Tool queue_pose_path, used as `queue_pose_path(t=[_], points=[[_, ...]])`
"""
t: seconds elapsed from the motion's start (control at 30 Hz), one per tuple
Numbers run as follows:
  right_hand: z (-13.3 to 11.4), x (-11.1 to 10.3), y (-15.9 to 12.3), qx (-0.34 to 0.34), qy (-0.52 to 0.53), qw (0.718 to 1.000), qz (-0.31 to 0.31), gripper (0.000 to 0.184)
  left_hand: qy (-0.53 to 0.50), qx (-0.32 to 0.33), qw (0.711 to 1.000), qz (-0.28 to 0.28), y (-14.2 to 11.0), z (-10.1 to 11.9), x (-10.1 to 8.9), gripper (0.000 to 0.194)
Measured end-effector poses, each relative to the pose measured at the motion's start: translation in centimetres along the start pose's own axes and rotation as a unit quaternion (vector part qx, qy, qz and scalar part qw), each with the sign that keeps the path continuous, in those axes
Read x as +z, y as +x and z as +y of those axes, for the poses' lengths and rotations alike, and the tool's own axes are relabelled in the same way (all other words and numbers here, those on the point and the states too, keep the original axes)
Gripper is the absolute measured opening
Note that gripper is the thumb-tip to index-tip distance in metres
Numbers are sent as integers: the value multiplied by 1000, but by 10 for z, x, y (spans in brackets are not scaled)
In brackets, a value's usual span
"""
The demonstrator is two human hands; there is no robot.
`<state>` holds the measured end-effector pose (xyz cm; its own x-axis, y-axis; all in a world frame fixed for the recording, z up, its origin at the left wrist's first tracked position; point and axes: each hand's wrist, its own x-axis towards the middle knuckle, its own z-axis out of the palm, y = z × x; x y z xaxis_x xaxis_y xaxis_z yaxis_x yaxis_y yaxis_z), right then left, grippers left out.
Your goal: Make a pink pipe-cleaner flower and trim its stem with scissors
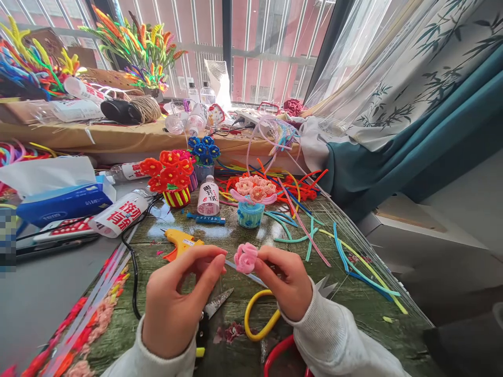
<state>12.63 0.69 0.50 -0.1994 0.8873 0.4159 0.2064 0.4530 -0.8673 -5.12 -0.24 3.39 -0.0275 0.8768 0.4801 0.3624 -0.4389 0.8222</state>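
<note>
A small pink flower of curled pipe cleaner is pinched between the thumb and index finger of my right hand. Just left of it, my left hand has thumb and index fingertips pressed together; whatever may be between them is too small to make out. Under my hands lie scissors with yellow and red handles, partly covered by my right hand and sleeve. A dark-handled tool with a pointed blade shows beside my left wrist. Behind my left hand rests a yellow glue gun.
A turquoise pot of pink flowers, a plastic bottle and a pot of red flowers stand beyond my hands. Loose pipe cleaners lie at right. A tissue pack and a black cable are at left.
</note>
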Motion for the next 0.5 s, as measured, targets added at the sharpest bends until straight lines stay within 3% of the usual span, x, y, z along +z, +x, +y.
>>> queue_pose_path(t=[0.13,0.27,0.5], points=[[0,-2,1,-8,-9,1000,-23,24,52,54,987,-145,13,5,-10,4],[0,-5,3,-45,-32,998,-31,20,106,76,970,-207,20,15,-12,14],[2,-7,4,-77,-44,994,-63,22,0,-48,947,-319,22,20,-8,27]])
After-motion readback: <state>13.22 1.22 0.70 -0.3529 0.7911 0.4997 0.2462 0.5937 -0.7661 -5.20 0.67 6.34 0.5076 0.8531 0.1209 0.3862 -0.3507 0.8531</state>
